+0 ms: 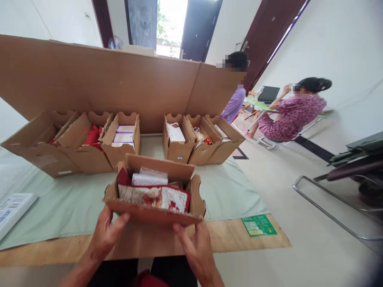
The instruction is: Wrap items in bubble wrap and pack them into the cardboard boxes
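Both hands hold an open cardboard box (155, 213) at the near side of the table. My left hand (106, 231) grips its lower left corner, thumb on the front wall and fingers hidden behind. At the lower right, my right hand (197, 247) has its thumb against the front wall, the other fingers partly hidden beneath. Inside the box stands a red and white printed food packet (154, 197), with a clear plastic-wrapped item (149, 177) behind it. Other contents deeper in the box cannot be made out.
Behind stand several cardboard bins, one holding red packets (93, 135), another white boxes (124, 137), another a white carton (176, 133). A tall cardboard panel (119, 83) rises behind them. A green card (259, 225) lies front right, a white box (14, 211) left. Two people sit beyond.
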A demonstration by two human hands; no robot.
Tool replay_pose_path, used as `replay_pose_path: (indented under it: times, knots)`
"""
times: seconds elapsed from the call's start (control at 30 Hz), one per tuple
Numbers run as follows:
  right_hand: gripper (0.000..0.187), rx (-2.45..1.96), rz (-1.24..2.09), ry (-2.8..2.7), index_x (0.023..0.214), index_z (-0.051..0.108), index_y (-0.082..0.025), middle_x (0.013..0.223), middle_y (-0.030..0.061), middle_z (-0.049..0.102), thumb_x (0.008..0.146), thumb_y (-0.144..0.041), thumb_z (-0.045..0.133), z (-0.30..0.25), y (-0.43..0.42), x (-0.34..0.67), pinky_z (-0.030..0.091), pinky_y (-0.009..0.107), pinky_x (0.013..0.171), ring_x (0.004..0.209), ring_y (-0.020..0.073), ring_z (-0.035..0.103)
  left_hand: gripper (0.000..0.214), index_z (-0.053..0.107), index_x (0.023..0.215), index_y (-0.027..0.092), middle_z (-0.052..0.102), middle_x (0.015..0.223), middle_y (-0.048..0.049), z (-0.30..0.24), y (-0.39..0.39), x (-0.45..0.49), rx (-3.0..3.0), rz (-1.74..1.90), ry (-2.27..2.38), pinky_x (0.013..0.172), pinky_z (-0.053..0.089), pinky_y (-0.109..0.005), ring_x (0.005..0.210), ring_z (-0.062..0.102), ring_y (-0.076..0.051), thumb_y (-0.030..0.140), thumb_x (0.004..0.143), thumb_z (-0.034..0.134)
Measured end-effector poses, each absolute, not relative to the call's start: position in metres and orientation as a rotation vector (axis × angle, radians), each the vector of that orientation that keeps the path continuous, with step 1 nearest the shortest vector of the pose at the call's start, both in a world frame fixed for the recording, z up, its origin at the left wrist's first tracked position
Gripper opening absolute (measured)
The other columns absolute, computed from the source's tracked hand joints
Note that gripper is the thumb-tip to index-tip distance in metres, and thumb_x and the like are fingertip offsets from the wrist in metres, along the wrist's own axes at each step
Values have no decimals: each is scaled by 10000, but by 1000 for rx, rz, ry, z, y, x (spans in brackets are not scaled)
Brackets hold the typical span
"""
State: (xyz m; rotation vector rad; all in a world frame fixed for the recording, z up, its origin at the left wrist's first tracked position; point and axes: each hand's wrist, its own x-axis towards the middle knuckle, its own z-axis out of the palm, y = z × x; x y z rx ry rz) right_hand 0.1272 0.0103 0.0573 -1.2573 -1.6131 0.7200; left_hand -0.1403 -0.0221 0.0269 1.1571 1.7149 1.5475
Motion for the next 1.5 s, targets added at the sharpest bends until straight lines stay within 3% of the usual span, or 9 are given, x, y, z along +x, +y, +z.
replay_pose_path:
  times: [0.2,0.33,0.47,0.67,0.8,0.87,1.07,1.2,1.5]
  knots:
    - [537,-1474,570,-1547,1216,717,-153,1172,159,748,880,-569,668,58,1,159,543,489,1011,1194,380,651,794,471,1495,188,616,1401,-158,54,5,-96,1355,1505,1339,1131,433,-537,1333,549,-386,544,825,708]
    - [475,-1453,391,-1630,1218,703,-162,1253,160,714,880,-496,712,34,-23,164,526,515,1034,1230,383,631,721,529,1447,174,626,1393,-162,36,-6,-109,1216,1539,1315,1115,439,-563,1324,553,-410,527,839,687]
    - [583,-1275,390,-1818,1424,569,-188,1403,183,617,901,-417,688,27,-24,136,551,539,995,1253,389,619,761,612,1340,130,662,1335,-176,42,33,-164,1199,1580,1245,1065,484,-546,1259,591,-429,571,736,752]
    - [240,-1115,561,-1952,1146,730,-303,1135,94,757,931,-266,632,24,-17,160,609,464,864,1020,315,729,780,477,1466,176,565,1467,-176,48,50,-169,1137,1645,1476,1136,422,-540,1365,524,-366,554,822,703]
    - [515,-1380,747,-1687,1364,588,-261,1317,135,672,892,-438,692,29,24,167,617,440,814,941,278,722,745,414,1514,230,434,1580,-168,19,0,-128,1015,1593,1534,1127,436,-559,1420,464,-369,568,888,634]
    - [620,-1298,998,-1686,1346,586,-239,1285,143,682,823,-534,739,31,47,155,621,425,771,905,278,722,739,341,1563,275,328,1651,-134,9,-19,-107,1076,1552,1477,1183,372,-571,1490,368,-360,537,924,604]
    - [539,-1019,1410,-1581,1144,655,-226,1078,147,769,769,-590,789,28,57,122,622,449,822,992,340,737,734,213,1620,351,105,1731,-40,6,-18,-75,1339,1541,1374,1274,104,-609,1584,94,-340,508,976,529]
    - [517,-1057,1415,-1542,1202,608,-246,1121,124,758,813,-547,769,22,46,119,608,437,891,1013,310,738,708,226,1621,329,120,1729,-38,9,2,-82,1402,1551,1262,1279,111,-587,1587,87,-323,527,991,484]
    - [611,-1079,1106,-1697,1408,516,-270,1185,94,688,863,-472,704,1,54,74,618,357,789,1004,264,696,907,294,1610,267,360,1651,-68,10,29,-123,1223,1662,1180,1239,316,-560,1509,343,-363,775,876,458]
